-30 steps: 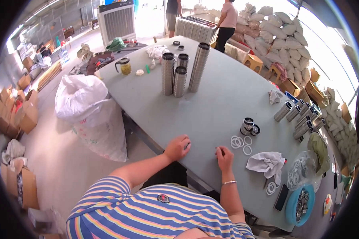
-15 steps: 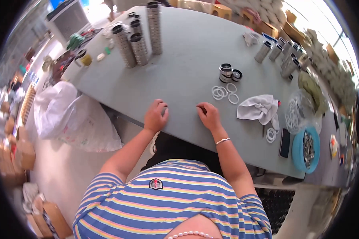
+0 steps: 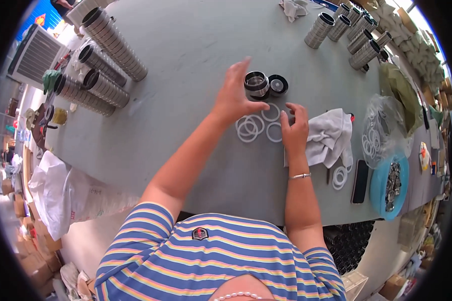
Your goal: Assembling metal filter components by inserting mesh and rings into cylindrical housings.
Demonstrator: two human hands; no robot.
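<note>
My left hand [image 3: 233,95] is open beside a short stack of black-and-silver metal rings [image 3: 257,84], thumb and fingers spread around its left side. I cannot tell whether it touches the stack. Another black-rimmed ring piece [image 3: 278,85] lies just right of the stack. Several white rings [image 3: 250,128] lie loose on the table between my hands. At their right, my right hand [image 3: 296,125] is open, thumb and fingers apart with nothing between them. Behind that hand is a crumpled white cloth [image 3: 331,135].
Tall stacks of metal rings [image 3: 115,45] stand at the far left, shorter stacks [image 3: 318,30] at the far right. A phone [image 3: 359,181], a blue basin [image 3: 389,188] of small metal parts and a clear bag [image 3: 384,130] of white rings are on the right. A white sack [image 3: 80,195] leans at the table's left.
Both hands have moved forward from the table's near edge, the left to the short metal stack and the right beside the white rings. Their fingers have spread. My view has shifted too.
</note>
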